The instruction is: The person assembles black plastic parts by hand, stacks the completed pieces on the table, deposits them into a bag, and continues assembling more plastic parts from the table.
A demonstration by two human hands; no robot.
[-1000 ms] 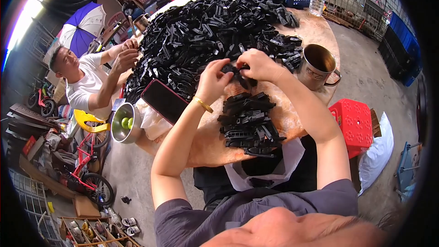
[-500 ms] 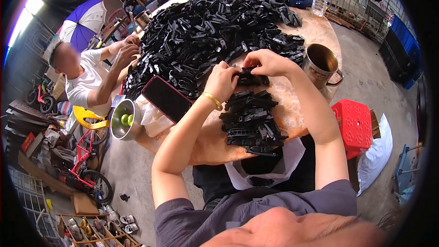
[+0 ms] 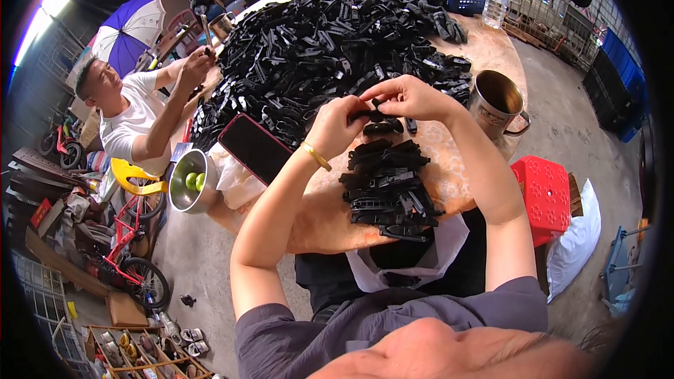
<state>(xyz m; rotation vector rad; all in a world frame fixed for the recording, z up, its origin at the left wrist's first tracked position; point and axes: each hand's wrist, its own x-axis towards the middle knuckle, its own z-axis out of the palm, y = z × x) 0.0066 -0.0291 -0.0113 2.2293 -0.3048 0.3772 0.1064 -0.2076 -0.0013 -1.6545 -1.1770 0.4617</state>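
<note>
1. Fingertips of both hands meet above the bench point(image 3: 319, 228), at the near edge of the big heap point(image 3: 316, 63), around one small black part point(image 3: 364, 114).
2. The grip of the left hand point(image 3: 335, 125) is pressed together, thumb and forefinger pinching the part's left side. The right hand point(image 3: 411, 98) comes in from the right, its thumb and forefinger pinching the part's other side; the remaining fingers curl out of sight.
3. By its look, the part is light and stiff, probably moulded plastic, smooth enough to turn between the fingers and a little slippery. Its slender portions may be the weaker spots, so the ends or the broad middle seem the better places to hold.
4. Its long axis appears to run left to right, from one hand towards the other. The fingers hide too much to tell which end is the front.
5. Just below the hands, on the near side, a loose dark piece point(image 3: 382, 128) lies crosswise on the bench. Nearer again is a stacked row point(image 3: 390, 186) of similar pieces; most lie left to right, while the row itself stretches from far to near.
6. A phone point(image 3: 254, 147) lies left of the left forearm, and a metal mug point(image 3: 497, 102) stands right of the right hand.
</note>
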